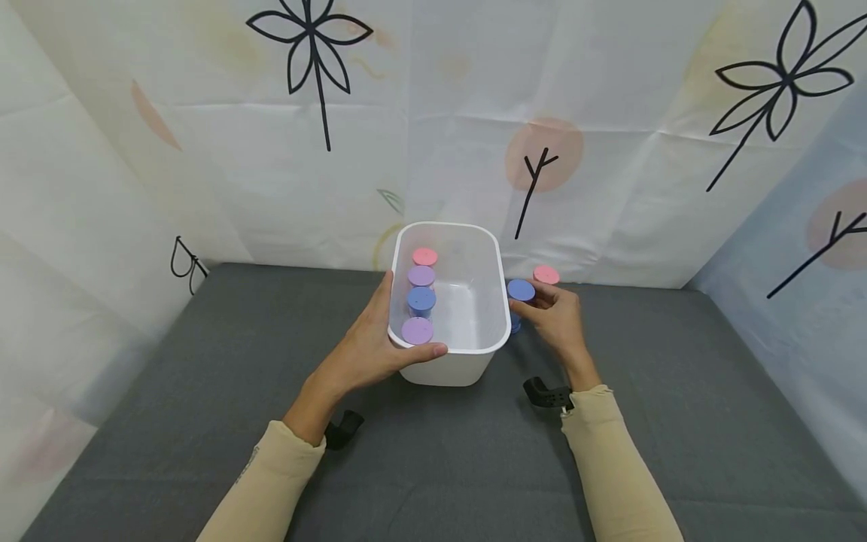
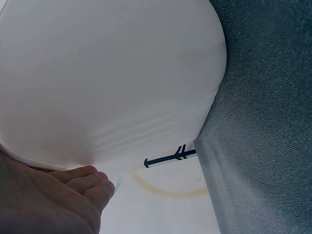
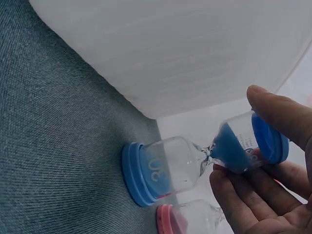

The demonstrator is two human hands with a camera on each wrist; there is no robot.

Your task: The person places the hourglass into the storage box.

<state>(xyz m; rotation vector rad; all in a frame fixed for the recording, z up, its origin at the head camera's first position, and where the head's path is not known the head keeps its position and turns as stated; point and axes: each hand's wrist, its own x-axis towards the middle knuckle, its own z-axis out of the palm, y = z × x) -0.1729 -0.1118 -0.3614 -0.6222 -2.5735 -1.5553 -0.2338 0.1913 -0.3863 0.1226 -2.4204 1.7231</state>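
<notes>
A white plastic bin (image 1: 467,369) stands on the grey cloth. My left hand (image 1: 366,350) rests against its near left corner, fingers along the left wall and thumb across the front rim. Inside, along the left wall, is a row of sand timers with pink, purple and blue caps; a blue cap (image 1: 421,301) is among them. Right of the bin, my right hand (image 1: 552,312) holds a blue sand timer (image 3: 185,161) by its upper end, thumb at the cap and fingers under the glass. Its lower cap is close to the cloth, with blue sand in the upper bulb.
Just behind the held timer is a pink sand timer (image 1: 546,274), on the cloth to the right of the bin. A white printed fabric backdrop (image 1: 460,165) rises behind the table's far edge. The grey cloth (image 1: 677,421) spreads out on both sides.
</notes>
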